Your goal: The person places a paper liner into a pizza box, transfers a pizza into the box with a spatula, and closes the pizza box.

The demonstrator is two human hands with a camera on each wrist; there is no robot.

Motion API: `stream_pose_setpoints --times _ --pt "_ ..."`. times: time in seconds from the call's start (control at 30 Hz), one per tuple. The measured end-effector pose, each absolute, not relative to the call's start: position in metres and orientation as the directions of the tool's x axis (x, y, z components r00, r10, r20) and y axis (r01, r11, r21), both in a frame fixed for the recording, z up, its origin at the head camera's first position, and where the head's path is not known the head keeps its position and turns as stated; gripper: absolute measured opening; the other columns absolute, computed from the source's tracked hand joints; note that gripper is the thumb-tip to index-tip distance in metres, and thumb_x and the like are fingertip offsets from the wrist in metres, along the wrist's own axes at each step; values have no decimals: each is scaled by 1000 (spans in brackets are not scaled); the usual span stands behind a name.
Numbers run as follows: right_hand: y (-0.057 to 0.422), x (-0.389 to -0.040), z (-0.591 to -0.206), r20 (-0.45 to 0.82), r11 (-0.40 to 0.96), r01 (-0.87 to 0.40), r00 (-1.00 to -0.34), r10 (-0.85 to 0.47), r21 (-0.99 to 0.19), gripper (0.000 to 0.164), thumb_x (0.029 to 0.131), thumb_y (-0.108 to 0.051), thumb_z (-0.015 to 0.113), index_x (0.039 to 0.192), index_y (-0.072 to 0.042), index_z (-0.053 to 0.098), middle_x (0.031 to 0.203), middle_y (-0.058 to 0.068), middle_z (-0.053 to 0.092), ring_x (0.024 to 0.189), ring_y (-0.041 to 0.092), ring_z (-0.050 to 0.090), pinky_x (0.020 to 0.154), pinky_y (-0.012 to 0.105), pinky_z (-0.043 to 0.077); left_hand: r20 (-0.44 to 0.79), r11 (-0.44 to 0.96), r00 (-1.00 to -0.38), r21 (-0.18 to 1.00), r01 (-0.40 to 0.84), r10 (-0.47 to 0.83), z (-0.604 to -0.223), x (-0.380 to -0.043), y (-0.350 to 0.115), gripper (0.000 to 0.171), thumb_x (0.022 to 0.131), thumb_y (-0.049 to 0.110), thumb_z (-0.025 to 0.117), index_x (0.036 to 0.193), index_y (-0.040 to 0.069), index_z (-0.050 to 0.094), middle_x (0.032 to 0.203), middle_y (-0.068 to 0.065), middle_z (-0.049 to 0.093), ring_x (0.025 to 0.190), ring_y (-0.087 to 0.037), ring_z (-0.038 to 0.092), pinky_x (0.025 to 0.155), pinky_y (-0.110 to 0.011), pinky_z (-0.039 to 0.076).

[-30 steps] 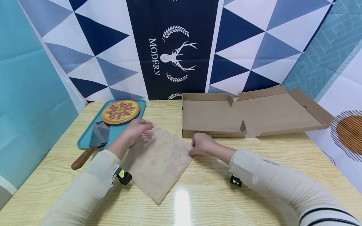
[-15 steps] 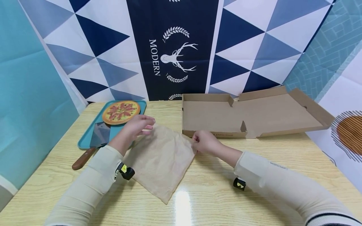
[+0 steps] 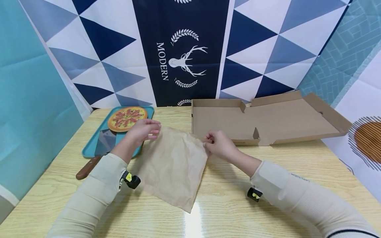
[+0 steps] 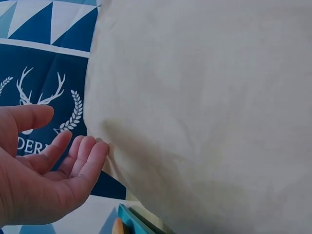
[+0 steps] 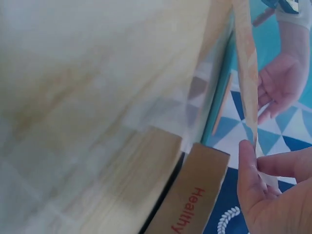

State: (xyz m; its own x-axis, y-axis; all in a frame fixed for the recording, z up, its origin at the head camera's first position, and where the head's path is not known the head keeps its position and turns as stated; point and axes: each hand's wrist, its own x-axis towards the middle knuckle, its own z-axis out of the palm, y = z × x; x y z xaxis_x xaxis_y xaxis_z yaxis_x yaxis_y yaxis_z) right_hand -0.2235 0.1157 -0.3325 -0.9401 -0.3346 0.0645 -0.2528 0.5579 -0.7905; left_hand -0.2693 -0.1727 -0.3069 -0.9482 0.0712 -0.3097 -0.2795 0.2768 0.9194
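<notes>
Tan paper sheet (image 3: 175, 165) over the counter (image 3: 223, 205), just before the opened cardboard box (image 3: 218, 120).
Right hand (image 3: 221, 145) pinches the sheet's far right corner between thumb and fingers; left hand (image 3: 142, 131) grips nothing, fingers loosely extended, thumb apart, fingertips at the far left edge, contact unclear.
</notes>
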Motion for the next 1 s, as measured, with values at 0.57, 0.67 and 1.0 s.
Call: stream_pose_setpoints --times 0.57,0.67,1.0 --pt "133 -242 -318 117 402 -193 -971 -206 -895 19 95 -1 60 111 10 60 99 19 64 80 22 60 66 31 57 -270 238 -961 939 -250 54 -303 -271 -174 41 98 15 59 134 -3 49 130 -18 51 107 -26 56 96 -37 49" --pt "135 -243 -316 133 375 -192 -975 -178 -907 19 94 0 60 109 11 60 97 19 64 78 18 60 65 28 57 -268 231 -962 940 -250 49 -303 -272 -175 41 98 15 59 134 -3 50 131 -18 51 109 -27 57 97 -37 48" --pt "146 -246 -308 144 280 -174 -982 -123 -944 24 95 1 59 114 14 58 101 19 66 74 8 62 67 23 56 -215 170 -975 964 -203 55 -303 -273 -178 41 99 9 56 134 -9 47 137 -25 47 120 -34 54 98 -39 47"
